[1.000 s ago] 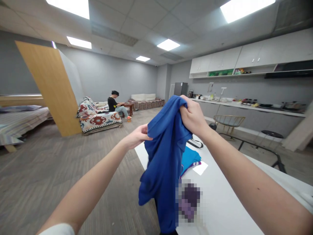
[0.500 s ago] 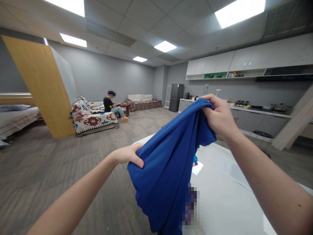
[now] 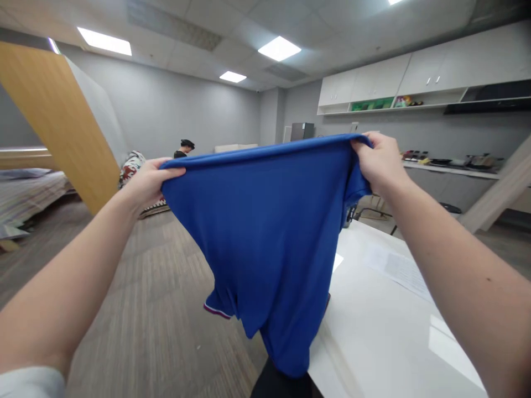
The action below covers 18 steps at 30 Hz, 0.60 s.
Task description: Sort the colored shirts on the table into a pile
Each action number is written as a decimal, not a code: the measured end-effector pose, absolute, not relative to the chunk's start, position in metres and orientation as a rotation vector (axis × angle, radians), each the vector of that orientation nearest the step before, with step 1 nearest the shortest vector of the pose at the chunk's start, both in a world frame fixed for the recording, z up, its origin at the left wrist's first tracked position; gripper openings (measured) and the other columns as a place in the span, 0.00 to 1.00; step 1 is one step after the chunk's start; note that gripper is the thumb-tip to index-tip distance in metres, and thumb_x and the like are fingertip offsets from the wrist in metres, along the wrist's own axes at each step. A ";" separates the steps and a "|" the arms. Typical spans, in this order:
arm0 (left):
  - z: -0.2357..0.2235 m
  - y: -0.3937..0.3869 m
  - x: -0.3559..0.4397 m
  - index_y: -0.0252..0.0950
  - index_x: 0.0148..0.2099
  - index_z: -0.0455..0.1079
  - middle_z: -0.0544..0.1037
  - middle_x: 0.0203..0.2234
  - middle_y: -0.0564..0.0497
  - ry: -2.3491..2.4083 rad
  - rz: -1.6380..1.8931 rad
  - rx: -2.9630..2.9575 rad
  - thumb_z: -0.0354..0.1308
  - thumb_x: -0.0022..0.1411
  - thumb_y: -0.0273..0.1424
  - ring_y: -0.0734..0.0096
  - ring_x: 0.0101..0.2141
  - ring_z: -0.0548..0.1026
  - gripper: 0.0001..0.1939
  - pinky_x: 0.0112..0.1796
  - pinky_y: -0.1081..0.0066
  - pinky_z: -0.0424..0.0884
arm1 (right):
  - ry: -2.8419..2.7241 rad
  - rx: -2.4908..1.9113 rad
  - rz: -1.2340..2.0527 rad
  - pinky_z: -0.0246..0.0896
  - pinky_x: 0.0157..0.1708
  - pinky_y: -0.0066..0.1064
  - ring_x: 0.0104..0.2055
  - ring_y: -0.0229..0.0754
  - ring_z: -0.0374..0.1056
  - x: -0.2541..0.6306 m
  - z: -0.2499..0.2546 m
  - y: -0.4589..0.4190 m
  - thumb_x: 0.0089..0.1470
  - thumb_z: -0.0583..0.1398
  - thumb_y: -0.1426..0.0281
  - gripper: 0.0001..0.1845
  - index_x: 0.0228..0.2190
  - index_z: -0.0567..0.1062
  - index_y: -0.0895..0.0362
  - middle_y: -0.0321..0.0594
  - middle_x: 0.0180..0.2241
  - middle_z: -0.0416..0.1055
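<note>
A blue garment (image 3: 261,210), apparently a shirt, hangs stretched between both hands. My left hand (image 3: 151,179) pinches its upper left edge, thumb on the near side. At the upper right end, my right hand (image 3: 379,160) grips the cloth, with a short flap of fabric drooping beside it. The top edge runs taut, and the lower part falls in loose folds. A cuff or hem with a white and dark red stripe (image 3: 218,312) shows at the lower left. The fingers behind the cloth are hidden.
A white table (image 3: 373,331) with a printed sheet (image 3: 398,271) stands at the right, partly behind the garment. Beyond are a kitchen counter (image 3: 452,172), a black stool (image 3: 450,208), a wooden panel (image 3: 58,116) and a bed (image 3: 33,199). A seated person (image 3: 183,148) is partly hidden by the cloth.
My left hand has moved up and to the left, spreading the bunched garment wide. My right hand keeps its hold, slightly higher. The view has tilted down a little.
</note>
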<state>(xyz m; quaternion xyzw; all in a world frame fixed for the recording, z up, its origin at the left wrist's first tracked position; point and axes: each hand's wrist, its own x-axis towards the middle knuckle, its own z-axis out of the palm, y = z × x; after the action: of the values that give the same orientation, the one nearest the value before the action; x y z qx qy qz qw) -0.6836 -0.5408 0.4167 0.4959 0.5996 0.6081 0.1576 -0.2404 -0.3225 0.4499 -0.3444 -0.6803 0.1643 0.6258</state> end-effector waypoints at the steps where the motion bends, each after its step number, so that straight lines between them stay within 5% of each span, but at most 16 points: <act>1: 0.426 -0.539 -0.689 0.31 0.47 0.73 0.75 0.26 0.56 1.758 1.801 1.418 0.74 0.50 0.37 0.72 0.29 0.73 0.25 0.39 0.66 0.77 | -1.582 -0.802 0.305 0.53 0.32 0.30 0.29 0.33 0.57 -0.240 0.454 -0.321 0.60 0.61 0.69 0.08 0.33 0.78 0.62 0.33 0.25 0.66; 6: 0.474 -0.536 -0.683 0.28 0.47 0.72 0.75 0.30 0.58 1.642 2.235 1.763 0.71 0.59 0.36 0.79 0.35 0.72 0.20 0.50 0.71 0.72 | -1.700 -0.732 0.358 0.59 0.41 0.31 0.35 0.34 0.65 -0.252 0.469 -0.340 0.64 0.60 0.67 0.11 0.38 0.77 0.63 0.38 0.34 0.73; 10: 0.458 -0.546 -0.618 0.25 0.62 0.65 0.80 0.46 0.48 1.235 1.792 1.711 0.47 0.76 0.45 0.67 0.52 0.74 0.28 0.56 0.60 0.69 | -1.762 -0.436 1.044 0.67 0.45 0.36 0.40 0.39 0.72 -0.298 0.454 -0.402 0.66 0.58 0.61 0.16 0.47 0.75 0.61 0.40 0.40 0.77; 14: 0.394 -0.557 -0.548 0.37 0.64 0.65 0.79 0.52 0.46 1.228 1.640 1.512 0.64 0.59 0.57 0.53 0.55 0.75 0.40 0.55 0.59 0.74 | -1.861 -0.178 1.447 0.71 0.47 0.38 0.42 0.43 0.73 -0.350 0.417 -0.452 0.60 0.63 0.55 0.18 0.45 0.77 0.53 0.35 0.39 0.78; 18: 0.355 -0.560 -0.523 0.50 0.67 0.59 0.73 0.60 0.50 1.393 1.585 1.554 0.75 0.47 0.49 0.50 0.60 0.71 0.49 0.56 0.60 0.74 | -1.861 -0.089 1.643 0.71 0.48 0.36 0.43 0.43 0.72 -0.371 0.398 -0.458 0.56 0.66 0.54 0.20 0.45 0.78 0.51 0.34 0.38 0.78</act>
<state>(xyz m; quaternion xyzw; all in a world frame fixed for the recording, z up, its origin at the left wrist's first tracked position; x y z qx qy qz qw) -0.5228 -0.5598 0.3553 0.5732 0.5134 0.5844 0.2575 -0.3710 -0.4582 0.3979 -0.0339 -0.7090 0.6261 0.3228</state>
